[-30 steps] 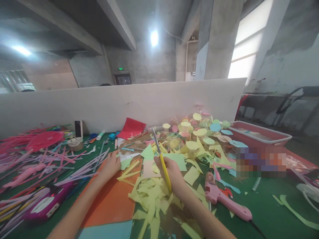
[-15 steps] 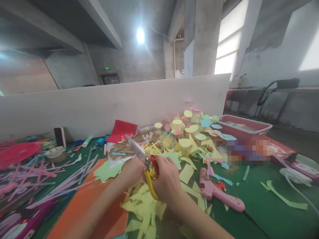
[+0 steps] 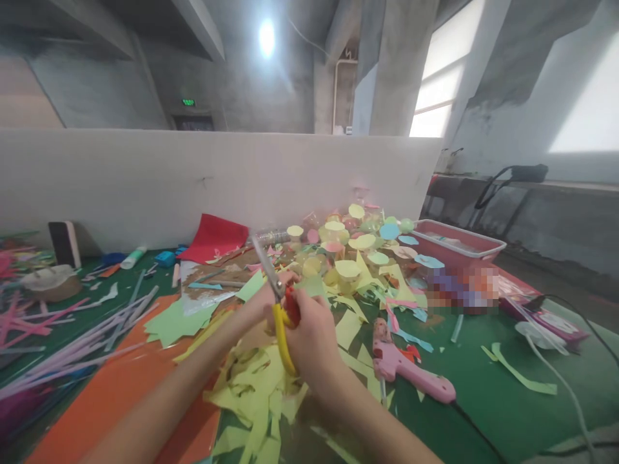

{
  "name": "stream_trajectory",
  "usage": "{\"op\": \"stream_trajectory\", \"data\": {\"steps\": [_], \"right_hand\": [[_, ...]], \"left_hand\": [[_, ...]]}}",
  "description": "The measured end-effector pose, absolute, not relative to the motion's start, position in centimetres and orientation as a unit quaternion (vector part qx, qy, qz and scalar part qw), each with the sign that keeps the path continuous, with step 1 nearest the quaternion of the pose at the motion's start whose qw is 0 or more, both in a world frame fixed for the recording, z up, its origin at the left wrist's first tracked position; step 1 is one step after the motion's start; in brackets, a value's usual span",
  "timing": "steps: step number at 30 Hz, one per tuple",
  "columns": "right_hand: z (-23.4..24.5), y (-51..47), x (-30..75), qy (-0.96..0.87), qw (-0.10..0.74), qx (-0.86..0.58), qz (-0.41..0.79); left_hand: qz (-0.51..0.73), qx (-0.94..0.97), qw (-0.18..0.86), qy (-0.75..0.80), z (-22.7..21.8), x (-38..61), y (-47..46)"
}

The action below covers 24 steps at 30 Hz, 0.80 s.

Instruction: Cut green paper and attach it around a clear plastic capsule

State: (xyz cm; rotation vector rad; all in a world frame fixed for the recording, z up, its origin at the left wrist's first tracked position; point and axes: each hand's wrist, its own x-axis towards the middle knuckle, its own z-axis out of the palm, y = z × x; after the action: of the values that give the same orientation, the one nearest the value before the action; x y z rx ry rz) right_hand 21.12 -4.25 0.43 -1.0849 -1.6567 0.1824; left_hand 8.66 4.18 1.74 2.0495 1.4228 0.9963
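Observation:
My right hand (image 3: 314, 335) is closed round the yellow handles of a pair of scissors (image 3: 275, 303), whose silver blades point up and to the left. My left hand (image 3: 264, 303) sits just behind the blades, fingers curled on a green paper piece (image 3: 254, 285). Both hands hover over a heap of yellow paper scraps (image 3: 261, 386) on the green table (image 3: 483, 399). An orange paper sheet (image 3: 106, 399) lies under my left forearm.
A pink glue gun (image 3: 411, 370) lies right of my hands. Behind are cups topped with coloured paper discs (image 3: 358, 241), a red paper (image 3: 215, 235), a pink tray (image 3: 459, 241) and a white divider board (image 3: 217, 174). Straws (image 3: 72, 341) lie at the left, a cable at the right.
My left hand left the orange sheet and came in to the scissors, taking up a green piece. The scissors tilted from upright toward the left. The camera view shifted left and down.

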Motion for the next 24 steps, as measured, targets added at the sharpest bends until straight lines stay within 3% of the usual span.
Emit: {"op": "stream_trajectory", "data": {"steps": [6, 8, 13, 18, 21, 24], "right_hand": [[0.7, -3.8, 22.1, -0.613, 0.528, -0.533, 0.249], [0.7, -3.6, 22.5, -0.619, 0.485, -0.557, 0.267], [0.7, -2.9, 23.0, -0.707, 0.296, -0.617, 0.179], [-0.5, -2.9, 22.8, -0.783, 0.172, -0.593, 0.071], [-0.7, -3.1, 22.7, -0.791, 0.181, -0.584, 0.040], [-0.3, -2.9, 22.8, -0.777, 0.292, -0.558, -0.018]], "left_hand": [[0.380, 0.682, 0.192, 0.595, 5.0, 2.8, 4.9], [0.402, 0.654, 0.179, 0.616, 6.2, 0.8, 5.0], [0.476, 0.580, 0.186, 0.634, 8.1, -1.7, 4.7], [0.532, 0.535, 0.262, 0.602, 8.1, -1.9, 4.4], [0.550, 0.541, 0.315, 0.553, 8.2, -0.9, 4.3], [0.555, 0.545, 0.362, 0.514, 8.4, 1.0, 3.7]]}}
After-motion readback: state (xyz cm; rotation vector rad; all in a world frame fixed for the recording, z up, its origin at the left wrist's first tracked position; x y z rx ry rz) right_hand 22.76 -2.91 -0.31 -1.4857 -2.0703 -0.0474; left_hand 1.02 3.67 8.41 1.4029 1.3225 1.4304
